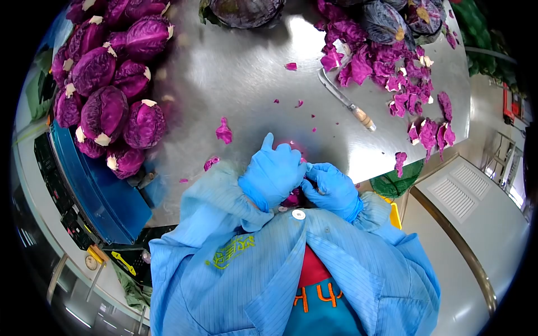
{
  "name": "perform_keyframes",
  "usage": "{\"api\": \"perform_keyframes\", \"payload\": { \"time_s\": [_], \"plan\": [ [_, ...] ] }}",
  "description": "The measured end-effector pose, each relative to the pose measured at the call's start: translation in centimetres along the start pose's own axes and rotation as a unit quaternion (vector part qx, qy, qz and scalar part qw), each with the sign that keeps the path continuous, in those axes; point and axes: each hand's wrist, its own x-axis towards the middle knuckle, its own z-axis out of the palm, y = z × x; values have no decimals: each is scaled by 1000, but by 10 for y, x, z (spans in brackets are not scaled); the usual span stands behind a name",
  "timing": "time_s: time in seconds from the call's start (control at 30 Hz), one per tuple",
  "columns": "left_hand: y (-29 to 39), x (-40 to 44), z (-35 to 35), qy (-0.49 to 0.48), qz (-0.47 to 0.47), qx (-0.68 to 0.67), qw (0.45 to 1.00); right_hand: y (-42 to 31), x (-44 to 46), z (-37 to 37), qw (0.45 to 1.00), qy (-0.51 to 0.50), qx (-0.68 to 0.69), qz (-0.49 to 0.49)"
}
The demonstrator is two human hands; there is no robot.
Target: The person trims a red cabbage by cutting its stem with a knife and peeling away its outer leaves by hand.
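Both hands wear blue gloves and meet low in the middle of the head view, close to my jacket. Beneath and between them is a red cabbage (pixel 292 197), of which only small purple patches show. My left hand (pixel 273 172) is closed over it, its fingers curled except one that points up and away. The fingertips of my right hand (pixel 333 190) are pinched together against the cabbage's side, close to the left fingers; what they pinch is hidden. A knife (pixel 348 103) with a wooden handle lies on the metal table (pixel 224 73), beyond my right hand.
Trimmed red cabbages (pixel 105 115) are piled at the left. Darker untrimmed cabbages (pixel 386 22) lie at the back right, and another cabbage (pixel 246 10) at the back middle. Torn purple leaves (pixel 400 70) cover the right side. A blue bin (pixel 101 182) stands at the left edge.
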Motion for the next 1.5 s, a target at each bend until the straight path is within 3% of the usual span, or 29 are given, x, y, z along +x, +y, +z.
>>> {"api": "perform_keyframes", "payload": {
  "time_s": [0.33, 0.43, 0.53, 0.63, 0.73, 0.83, 0.93, 1.03, 1.13, 1.23, 1.33, 1.5],
  "plan": [
    [-11, 5, 16, 94, 87, 3, 992, -9, -1, -15, 996, 50, 68, 6],
    [-9, 4, 8, 97, 114, 36, 988, -13, -4, -17, 993, 10, 95, 67],
    [-8, 1, 13, 146, 102, 3, 984, -16, -3, -18, 993, 19, 108, 43],
    [-6, -4, 21, 129, 62, -39, 989, -15, -5, -17, 989, -12, 130, 62],
    [-4, -8, 25, 68, -26, -143, 987, -10, -6, -8, 992, 19, 119, 29],
    [0, -19, 21, 110, -62, -149, 981, -12, -5, -12, 990, -3, 136, 43],
    [1, -21, 22, 90, -58, -102, 989, -7, -7, -4, 993, 10, 115, 11],
    [-3, -18, 13, 111, 44, 16, 993, -5, -5, -3, 994, 25, 107, -9],
    [7, -21, 14, 138, 33, 23, 990, -2, -5, -2, 995, 20, 102, -6],
    [15, -30, 29, 192, -29, -34, 980, -11, -3, -11, 994, -5, 105, -19],
    [19, -39, 36, 171, -120, -206, 956, -6, -3, -7, 996, -4, 68, -51],
    [12, -58, 45, 208, -82, -312, 923, -3, -2, -5, 994, 16, 65, -90]
  ]
}}
